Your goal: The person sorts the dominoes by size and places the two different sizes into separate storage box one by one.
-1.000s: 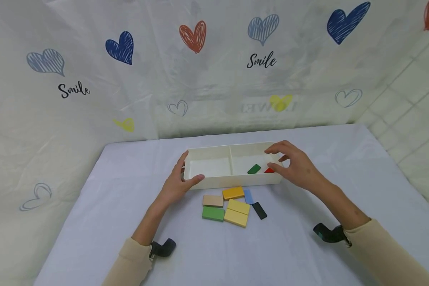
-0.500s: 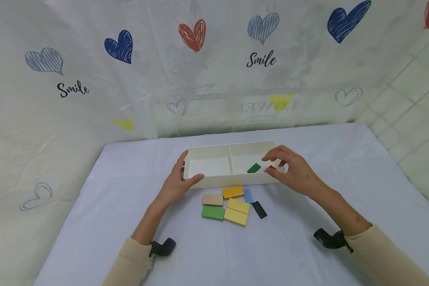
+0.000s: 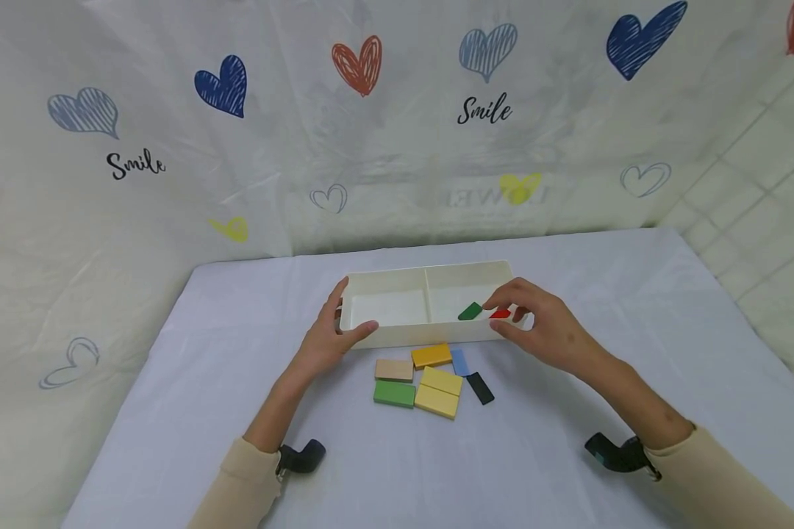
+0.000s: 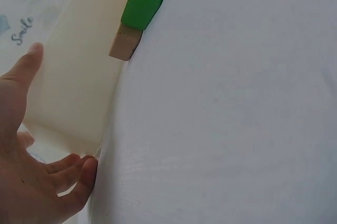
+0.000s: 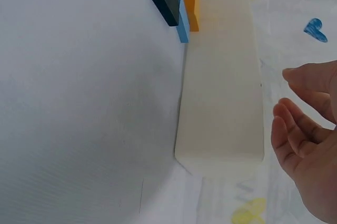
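Note:
A long white box (image 3: 430, 335) with two compartments stands on the table. My left hand (image 3: 324, 339) grips its left end, thumb over the front wall and fingers round the end; the left wrist view shows this hand (image 4: 37, 166) at the box's corner. My right hand (image 3: 545, 323) reaches over the right compartment with curved fingers, thumb and fingertips apart. Beneath its fingertips lies a red block (image 3: 499, 314), partly hidden. A dark green block (image 3: 470, 311) is just left of it. In the right wrist view nothing shows between the hand's (image 5: 310, 124) fingers.
In front of the box lie an orange block (image 3: 431, 355), a beige block (image 3: 393, 370), a green block (image 3: 393, 393), two yellow blocks (image 3: 437, 402), a light blue block (image 3: 459, 362) and a black block (image 3: 480, 388). A patterned sheet (image 3: 397, 147) hangs behind the table.
My right hand has moved down toward the front wall, its fingertips now lower and slightly left. More of the red block shows. My left hand and the box have stayed put.

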A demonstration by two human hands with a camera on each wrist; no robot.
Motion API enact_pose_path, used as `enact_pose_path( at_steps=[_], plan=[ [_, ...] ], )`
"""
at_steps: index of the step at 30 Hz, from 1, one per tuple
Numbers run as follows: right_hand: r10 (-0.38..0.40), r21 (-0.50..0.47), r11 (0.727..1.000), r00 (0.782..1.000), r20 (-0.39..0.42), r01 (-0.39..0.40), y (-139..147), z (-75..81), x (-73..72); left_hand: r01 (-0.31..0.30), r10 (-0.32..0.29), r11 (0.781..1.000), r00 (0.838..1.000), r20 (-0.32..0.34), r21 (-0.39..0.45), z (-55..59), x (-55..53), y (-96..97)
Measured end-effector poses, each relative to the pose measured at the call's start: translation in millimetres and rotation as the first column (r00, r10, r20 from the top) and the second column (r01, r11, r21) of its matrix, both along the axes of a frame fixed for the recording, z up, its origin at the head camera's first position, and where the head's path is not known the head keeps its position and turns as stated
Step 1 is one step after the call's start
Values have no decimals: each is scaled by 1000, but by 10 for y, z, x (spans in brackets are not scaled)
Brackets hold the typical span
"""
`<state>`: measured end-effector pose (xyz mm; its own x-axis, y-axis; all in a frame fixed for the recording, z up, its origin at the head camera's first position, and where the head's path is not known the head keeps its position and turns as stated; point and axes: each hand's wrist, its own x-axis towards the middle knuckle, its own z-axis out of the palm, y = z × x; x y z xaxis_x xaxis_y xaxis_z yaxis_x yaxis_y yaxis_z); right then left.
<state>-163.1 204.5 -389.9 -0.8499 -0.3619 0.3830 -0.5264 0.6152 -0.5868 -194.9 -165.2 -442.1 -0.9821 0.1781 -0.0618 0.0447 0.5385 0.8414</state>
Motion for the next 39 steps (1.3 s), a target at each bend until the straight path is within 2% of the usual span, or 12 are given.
enact_pose_path(
  at_steps=[11,19,34,39],
  plan=[
    [50,-1,999,999,19,-50,-42,25,87,1,-1,1000,1000,4,5,-2,-8,-3],
    [56,23,998,993,107,-59,-83,44,150,0,0,1000,1000,8,8,4,-7,-5],
    [84,31,996,993,87,-87,-71,-16,181,-4,4,1000,1000,8,19,13,6,12],
    [100,26,994,988,122,-103,-73,-47,212,0,0,1000,1000,9,16,15,13,10]
  ],
)
